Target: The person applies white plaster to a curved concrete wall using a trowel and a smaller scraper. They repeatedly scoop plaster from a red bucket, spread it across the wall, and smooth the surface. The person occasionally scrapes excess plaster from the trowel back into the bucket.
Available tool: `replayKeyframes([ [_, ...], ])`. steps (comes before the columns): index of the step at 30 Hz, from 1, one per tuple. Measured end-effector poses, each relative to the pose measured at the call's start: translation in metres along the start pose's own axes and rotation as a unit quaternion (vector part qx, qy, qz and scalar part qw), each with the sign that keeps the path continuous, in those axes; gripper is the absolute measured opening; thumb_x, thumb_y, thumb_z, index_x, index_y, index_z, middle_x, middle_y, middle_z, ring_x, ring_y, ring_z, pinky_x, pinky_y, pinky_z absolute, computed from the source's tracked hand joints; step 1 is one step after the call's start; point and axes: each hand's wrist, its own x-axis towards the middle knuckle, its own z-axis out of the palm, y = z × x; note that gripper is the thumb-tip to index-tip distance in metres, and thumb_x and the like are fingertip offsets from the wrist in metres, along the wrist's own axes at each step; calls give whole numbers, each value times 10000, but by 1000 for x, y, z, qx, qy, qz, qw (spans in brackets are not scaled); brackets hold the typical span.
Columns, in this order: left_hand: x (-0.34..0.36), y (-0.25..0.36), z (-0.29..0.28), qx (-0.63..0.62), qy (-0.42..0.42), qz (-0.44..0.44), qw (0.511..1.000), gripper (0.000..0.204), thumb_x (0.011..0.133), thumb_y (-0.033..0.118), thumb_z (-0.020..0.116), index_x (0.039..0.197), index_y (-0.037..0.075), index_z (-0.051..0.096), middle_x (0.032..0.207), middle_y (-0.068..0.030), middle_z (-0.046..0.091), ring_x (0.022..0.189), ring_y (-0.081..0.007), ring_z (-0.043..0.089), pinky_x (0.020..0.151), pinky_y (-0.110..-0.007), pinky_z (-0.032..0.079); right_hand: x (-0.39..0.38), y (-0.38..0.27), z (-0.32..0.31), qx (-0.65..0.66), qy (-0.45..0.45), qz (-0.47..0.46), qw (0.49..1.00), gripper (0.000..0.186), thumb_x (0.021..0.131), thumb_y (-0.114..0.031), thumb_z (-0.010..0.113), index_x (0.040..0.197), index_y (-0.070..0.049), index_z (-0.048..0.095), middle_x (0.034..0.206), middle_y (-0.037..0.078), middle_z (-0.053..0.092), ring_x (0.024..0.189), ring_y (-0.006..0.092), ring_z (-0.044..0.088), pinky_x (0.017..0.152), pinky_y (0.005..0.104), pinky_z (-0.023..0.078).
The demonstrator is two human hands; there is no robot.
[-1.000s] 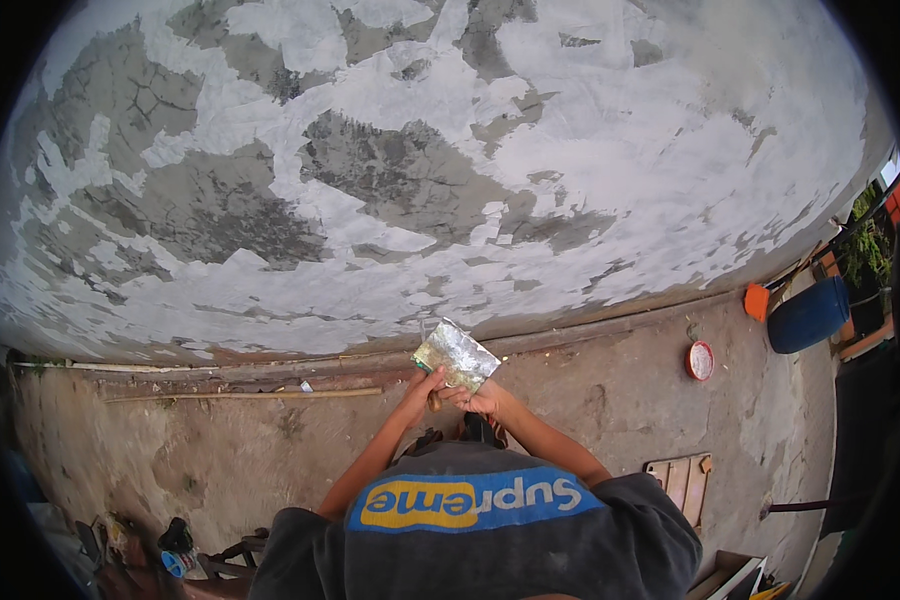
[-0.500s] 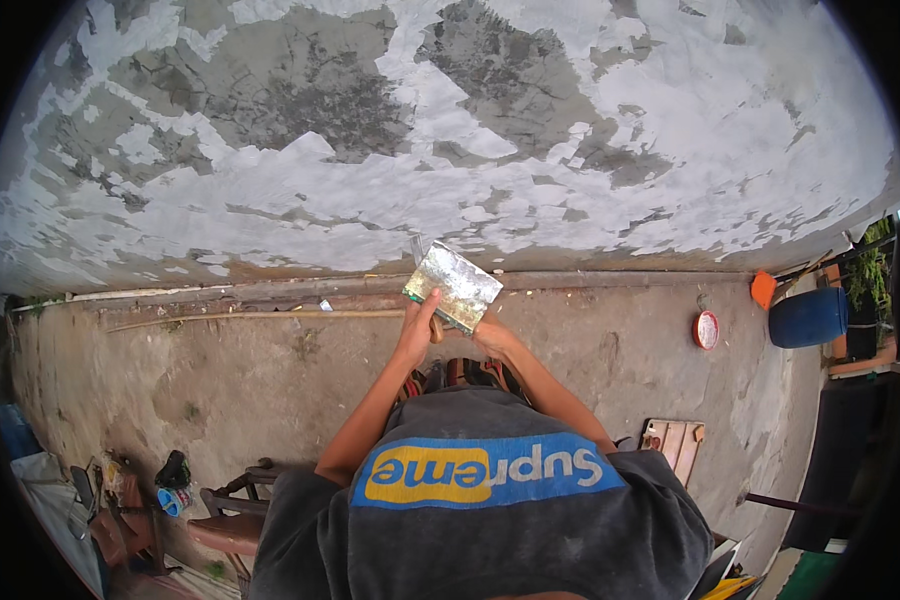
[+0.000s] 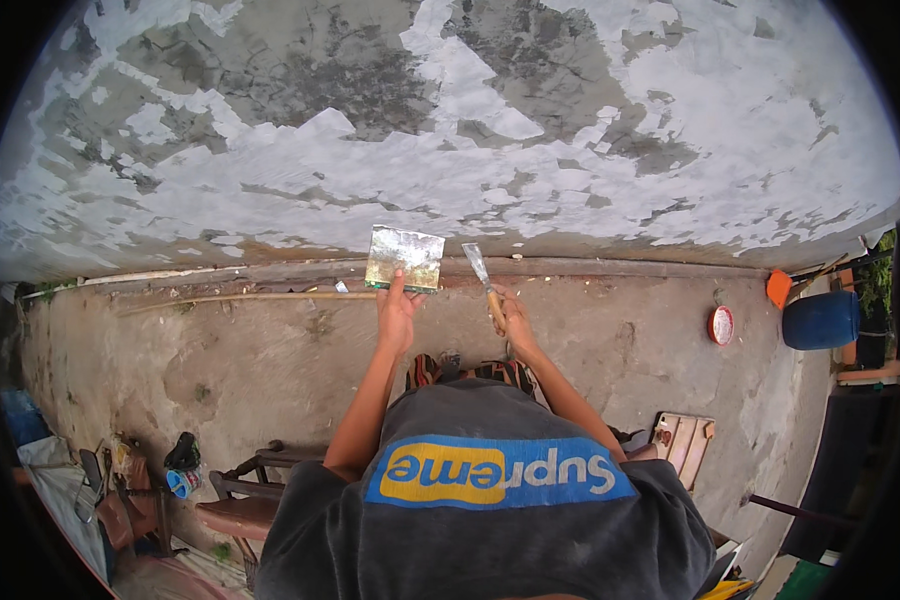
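My left hand (image 3: 397, 318) is closed round the green-edged lower side of a wide metal putty spreader (image 3: 406, 252), thumb resting on its smeared, shiny blade. In my right hand (image 3: 513, 318) is a putty knife (image 3: 480, 268) with a narrow metal blade and a wooden handle (image 3: 496, 306); the fingers wrap the handle. Both blades point away from me, toward the foot of the wall, and stand apart from each other. The wall (image 3: 370, 180) carries uneven white patches over grey plaster. Neither blade visibly touches it.
A long thin pole (image 3: 270, 297) lies along the wall's base. To the right are a red-rimmed bowl (image 3: 721, 325), a blue barrel (image 3: 820, 319) and an orange piece (image 3: 779, 288). Behind me stand a wooden chair (image 3: 238, 515) on the left and a pinkish panel (image 3: 683, 447) on the right.
My hands have moved apart. The spreader has shifted left and turned upright in my left hand; the putty knife, mostly hidden behind it before, now shows clearly in my right hand.
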Motion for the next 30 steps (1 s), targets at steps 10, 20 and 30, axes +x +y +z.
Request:
replayKeyframes([
  [10, 5, -29, -6, 107, -21, 41, 993, 323, 911, 207, 676, 1165, 55, 548, 1080, -42, 620, 913, -123, 606, 766, -355, 525, -62, -73, 33, -331, 124, -179, 918, 300, 881, -201, 647, 1119, -20, 671, 981, 249, 662, 859, 407, 653, 715, 407, 512],
  [20, 4, -28, 2, 160, -64, 52, 984, 297, 936, 219, 638, 1147, 13, 602, 1044, -53, 663, 900, -114, 624, 785, -324, 540, -46, -70, 27, -323, 168, -236, 901, 303, 903, -211, 656, 1151, -37, 673, 779, 166, 670, 620, 147, 570, 590, 322, 469],
  [30, 2, -33, 10, 104, 15, 39, 994, 306, 931, 229, 646, 1148, 23, 580, 1036, -54, 650, 869, -112, 618, 749, -310, 545, -38, -101, 10, -332, 164, -231, 900, 298, 857, -228, 687, 1106, -64, 698, 802, 219, 664, 682, 364, 649, 597, 371, 489],
])
